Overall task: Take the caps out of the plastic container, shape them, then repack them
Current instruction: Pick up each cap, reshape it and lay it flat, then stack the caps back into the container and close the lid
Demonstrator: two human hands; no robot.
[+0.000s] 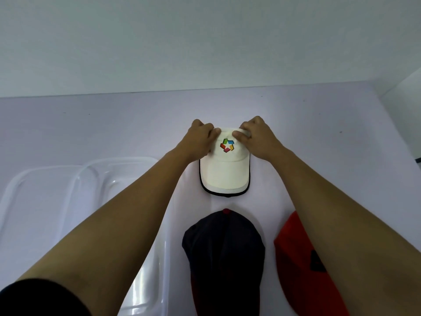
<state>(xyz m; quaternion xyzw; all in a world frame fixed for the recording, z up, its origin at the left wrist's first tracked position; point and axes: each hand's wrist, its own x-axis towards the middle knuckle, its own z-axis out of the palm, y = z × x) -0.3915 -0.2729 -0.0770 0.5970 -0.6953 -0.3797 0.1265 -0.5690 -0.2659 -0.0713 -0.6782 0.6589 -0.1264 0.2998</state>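
Both hands gripped the crown of a cream fabric cap with a multicoloured logo [225, 165] lying mid-table: the left hand [200, 137] and right hand [257, 137] each pinched its far edge. A dark navy cap [224, 252] and a red cap [293, 258] lay toward the near edge, with the clear plastic container [52, 190] near the white table's [114, 124] left edge.
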